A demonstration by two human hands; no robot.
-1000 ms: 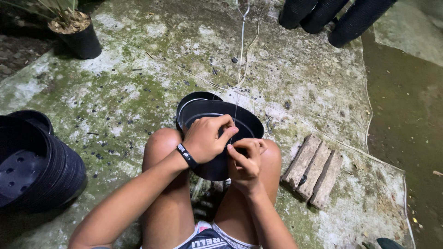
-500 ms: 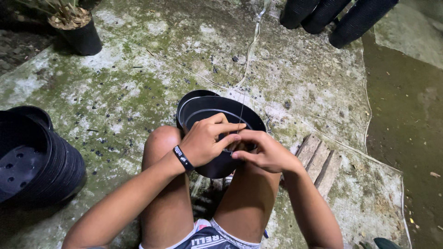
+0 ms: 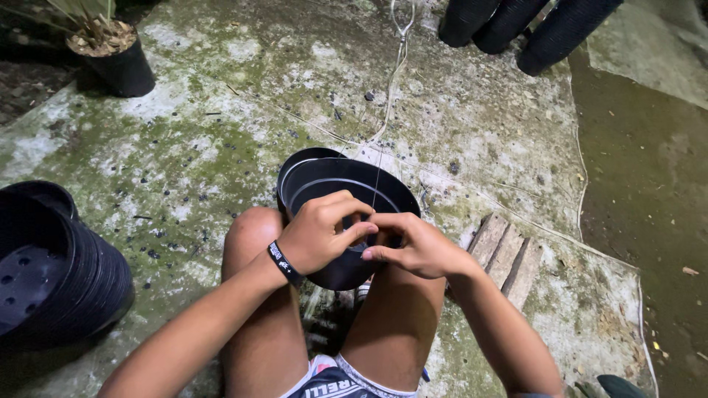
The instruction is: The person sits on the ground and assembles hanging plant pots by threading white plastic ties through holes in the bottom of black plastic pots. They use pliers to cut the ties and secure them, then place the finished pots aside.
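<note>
Mossy concrete floor [image 3: 184,147] lies beneath a round black plastic pot [image 3: 346,193] wedged between the knees, mouth tilted up and away, where the left hand [image 3: 318,234] and right hand [image 3: 413,247], now closer together, pinch thin wire [image 3: 376,188] at its near rim, stacked black pots [image 3: 51,273] left, wooden planks [image 3: 509,250] right.

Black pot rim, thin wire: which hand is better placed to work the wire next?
Right, probably. The right hand has its fingertips pinched at the wire on the black pot rim. The left hand grips the rim, steadying the pot between the knees.
</note>
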